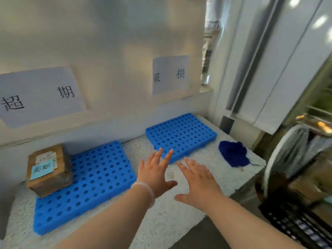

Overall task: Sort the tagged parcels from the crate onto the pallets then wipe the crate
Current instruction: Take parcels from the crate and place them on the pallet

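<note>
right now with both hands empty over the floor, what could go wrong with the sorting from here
The brown parcel overhangs the left edge of the left pallet, so a knock could tip it off. The right pallet is bare, and the sign above it is partly blurred, so a tag could be mismatched. The blue cloth on the floor could snag a foot.

Two blue perforated pallets lie on the speckled floor: a left pallet [86,184] and a right pallet [181,135]. One taped cardboard parcel [48,169] carries one blue tag [42,169]. Two paper wall signs show: one left [38,96], one right [170,74]. One dark blue cloth [233,153]. Two bare hands, left hand [154,173] and right hand [199,182].
</note>
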